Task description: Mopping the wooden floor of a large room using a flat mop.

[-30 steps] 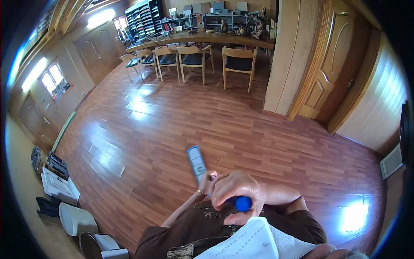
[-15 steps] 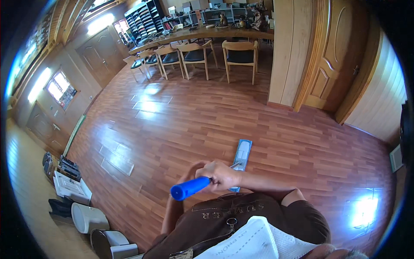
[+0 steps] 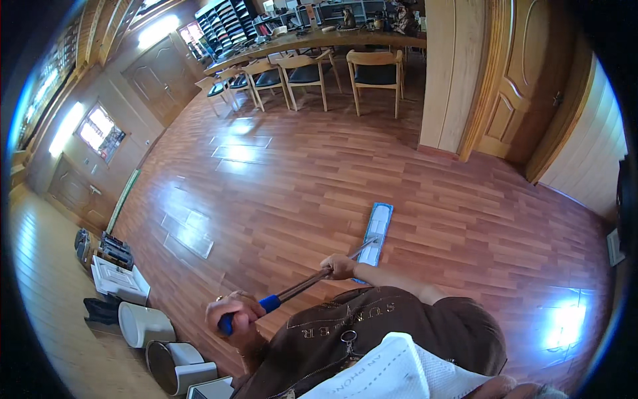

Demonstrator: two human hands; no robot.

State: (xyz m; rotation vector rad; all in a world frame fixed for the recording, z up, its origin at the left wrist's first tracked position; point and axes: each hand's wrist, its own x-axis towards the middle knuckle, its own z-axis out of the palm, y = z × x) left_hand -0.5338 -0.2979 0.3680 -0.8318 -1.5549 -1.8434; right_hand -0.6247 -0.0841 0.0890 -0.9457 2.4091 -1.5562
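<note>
A flat mop with a blue and white head (image 3: 378, 229) lies on the wood-look floor (image 3: 279, 193), ahead and a little right of me. Its metal pole (image 3: 302, 286) slants up from the head toward my lower left. Around the blue grip at the pole's top end, my left hand (image 3: 236, 316) is closed, with a ring on one finger. Farther down, nearer the mop head, my right hand (image 3: 339, 266) wraps round the metal pole. My right forearm crosses over the near part of the floor by the head's lower end.
Wooden chairs with dark seats (image 3: 375, 70) line a long curved counter (image 3: 312, 41) at the back. Toilets and bathroom fixtures (image 3: 146, 324) stand along the left wall. A wooden door (image 3: 518, 93) and a wall corner (image 3: 438, 80) are at the right.
My left hand has moved left and now grips the blue handle end, which was bare before. The pole leans lower to the left. The mop head sits slightly farther off.
</note>
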